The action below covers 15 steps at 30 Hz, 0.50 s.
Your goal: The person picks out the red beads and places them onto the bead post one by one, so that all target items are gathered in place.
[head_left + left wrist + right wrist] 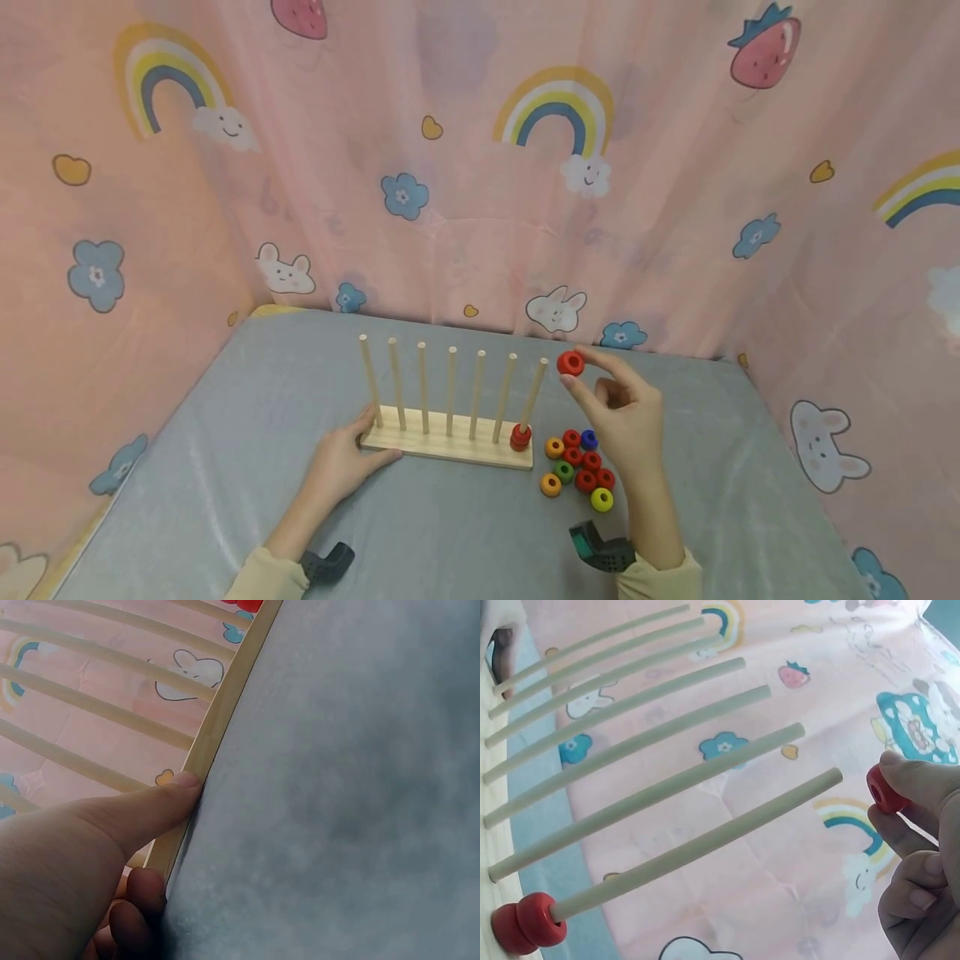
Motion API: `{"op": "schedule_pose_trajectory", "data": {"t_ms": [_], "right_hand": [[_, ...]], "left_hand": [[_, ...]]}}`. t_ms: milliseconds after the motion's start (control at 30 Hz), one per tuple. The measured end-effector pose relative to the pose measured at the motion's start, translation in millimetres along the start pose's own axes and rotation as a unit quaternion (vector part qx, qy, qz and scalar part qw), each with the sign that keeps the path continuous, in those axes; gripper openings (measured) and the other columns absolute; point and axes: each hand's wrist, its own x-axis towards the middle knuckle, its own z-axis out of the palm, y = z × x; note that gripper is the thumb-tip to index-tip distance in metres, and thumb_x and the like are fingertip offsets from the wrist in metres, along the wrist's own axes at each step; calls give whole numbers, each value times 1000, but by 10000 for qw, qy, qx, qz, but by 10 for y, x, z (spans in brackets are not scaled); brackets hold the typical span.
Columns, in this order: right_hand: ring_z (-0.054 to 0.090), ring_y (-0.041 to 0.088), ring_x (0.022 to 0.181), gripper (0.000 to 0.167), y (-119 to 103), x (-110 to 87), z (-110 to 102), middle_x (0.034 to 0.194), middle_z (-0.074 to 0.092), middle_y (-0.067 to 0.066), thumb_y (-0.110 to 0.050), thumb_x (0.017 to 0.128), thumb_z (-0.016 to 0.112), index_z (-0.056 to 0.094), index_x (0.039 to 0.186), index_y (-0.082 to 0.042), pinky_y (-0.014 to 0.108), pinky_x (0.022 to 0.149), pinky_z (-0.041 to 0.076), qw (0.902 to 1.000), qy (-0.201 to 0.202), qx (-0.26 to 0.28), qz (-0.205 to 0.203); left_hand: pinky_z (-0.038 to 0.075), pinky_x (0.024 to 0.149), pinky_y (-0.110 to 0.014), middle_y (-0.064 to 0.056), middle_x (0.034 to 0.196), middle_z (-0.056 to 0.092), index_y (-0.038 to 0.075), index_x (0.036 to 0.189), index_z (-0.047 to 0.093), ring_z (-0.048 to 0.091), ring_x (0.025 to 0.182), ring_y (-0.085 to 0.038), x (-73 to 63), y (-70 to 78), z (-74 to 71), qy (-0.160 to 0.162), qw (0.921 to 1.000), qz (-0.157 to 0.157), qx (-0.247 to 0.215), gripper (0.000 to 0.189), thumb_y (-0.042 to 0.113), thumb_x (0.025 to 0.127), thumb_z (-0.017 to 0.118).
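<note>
A wooden peg rack (450, 446) with several upright pegs stands on the table. My left hand (341, 458) grips its left end, thumb along the front edge of the base and fingers behind it. Two red beads (529, 922) are stacked at the bottom of the rightmost peg (705, 844). Between thumb and fingertip, my right hand (626, 417) pinches another red bead (571, 363), its hole showing. That bead is beside the top of the rightmost peg, a small gap apart in the right wrist view.
Right of the rack lies a loose cluster of beads: several red, two orange (551, 485), one green (563, 472), one blue (588, 439) and one yellow (602, 500). Grey cloth (450, 533) covers the table. A pink patterned curtain (465, 208) hangs behind.
</note>
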Motion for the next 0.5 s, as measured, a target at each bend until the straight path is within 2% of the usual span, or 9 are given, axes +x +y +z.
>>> {"op": "schedule_pose_trajectory", "data": {"t_ms": [267, 500], "right_hand": [[33, 10, 47, 37, 26, -17, 87, 55, 39, 2, 0, 87, 86, 79, 123, -6, 28, 41, 26, 9999, 42, 109, -99], [33, 11, 48, 38, 49, -28, 157, 55, 37, 1, -3, 89, 85, 79, 126, -10, 29, 42, 26, 9998, 166, 76, -69]], "left_hand": [[49, 111, -57, -20, 160, 47, -5, 153, 50, 48, 144, -43, 0, -12, 6, -25, 10000, -51, -5, 90, 37, 85, 91], [49, 111, -57, -20, 160, 46, -6, 153, 50, 49, 144, -43, 2, -7, 0, -39, 10000, -59, 26, 90, 38, 86, 90]]}}
